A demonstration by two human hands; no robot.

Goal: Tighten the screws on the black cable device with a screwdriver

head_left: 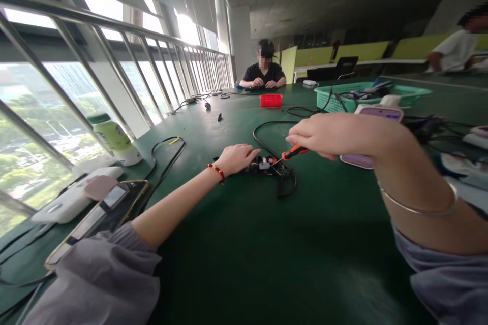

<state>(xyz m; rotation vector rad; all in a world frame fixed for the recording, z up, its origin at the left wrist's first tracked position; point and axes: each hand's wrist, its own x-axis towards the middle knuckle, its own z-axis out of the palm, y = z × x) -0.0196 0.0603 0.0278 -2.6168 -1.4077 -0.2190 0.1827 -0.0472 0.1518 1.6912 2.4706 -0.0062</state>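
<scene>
1. The right hand [331,134] has its grip closed around an orange-and-black screwdriver [293,152], wrist bent over the handle
2. The screwdriver slants down and leftward, its shaft reaching the right end of an opened black device [264,164]; whether the tip touches is too small to tell
3. The black device lies on the green bench [244,249], between the two hands, small parts showing along its top
4. The left hand [235,158] rests over the left part of the device; I cannot tell how wide its grip is, as the fingers are partly hidden
5. A dark cable [256,134] curves across the bench just behind the device
6. Farther back sit a red basket [271,101] and, to the right, a larger green basket [324,100]
7. Across the bench, another person [264,72] has both hands near dark items
</scene>
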